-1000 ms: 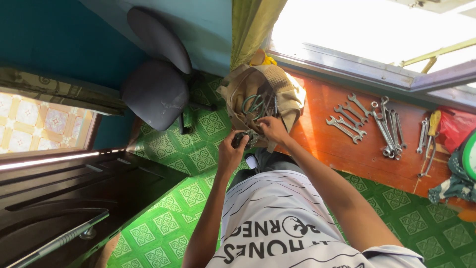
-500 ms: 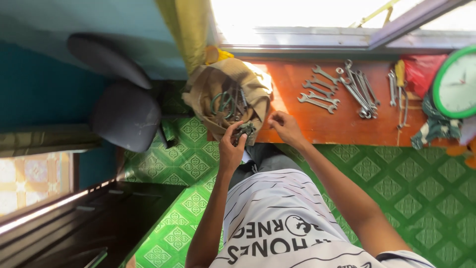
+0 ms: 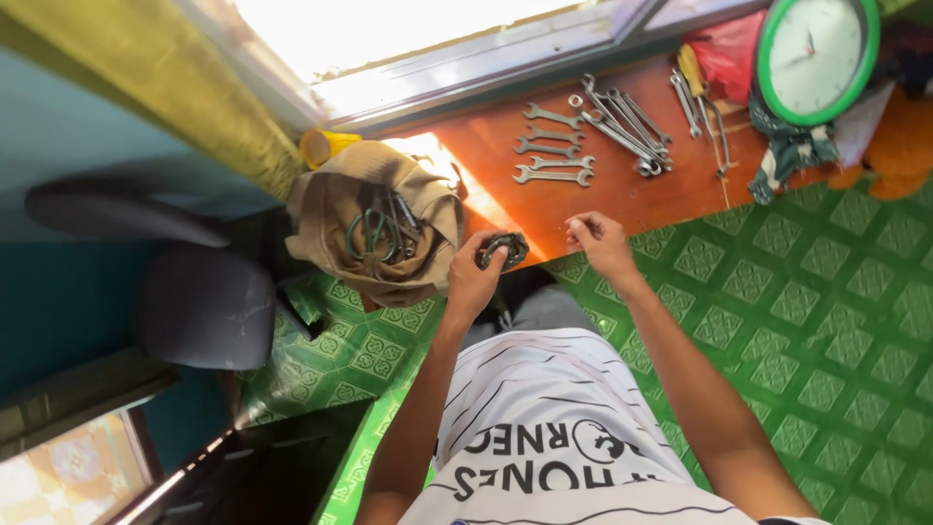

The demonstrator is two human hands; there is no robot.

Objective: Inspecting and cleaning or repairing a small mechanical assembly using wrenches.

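— Over on the far left, what have we got?

— Dark grey chair (image 3: 194,301) pushed against the blue wall, and an olive curtain (image 3: 165,92) slanting down beside it. Just right of that, a tan cloth bag (image 3: 335,219) lies open on the green patterned floor (image 3: 836,321), with a tangle of metal tools (image 3: 381,231) inside and a yellow tub (image 3: 321,146) peeking out behind.

— And the hands?

— Left hand (image 3: 474,277) sits right at the bag's edge, fingers curled tight around a small dark metal part (image 3: 505,248), held over the near edge of the orange board (image 3: 632,199). Right hand (image 3: 598,238) hovers just beside it, fingertips pinched together; whether anything is between them, I can't tell.

— Anything crowding them?

— Beyond the right hand, a row of spanners (image 3: 554,146) lies flat on the board, then a crossed heap of longer wrenches (image 3: 622,122), then a few more tools. Far right, a green-rimmed clock (image 3: 816,58), a red bag (image 3: 729,49), and an orange plush toy (image 3: 899,146).
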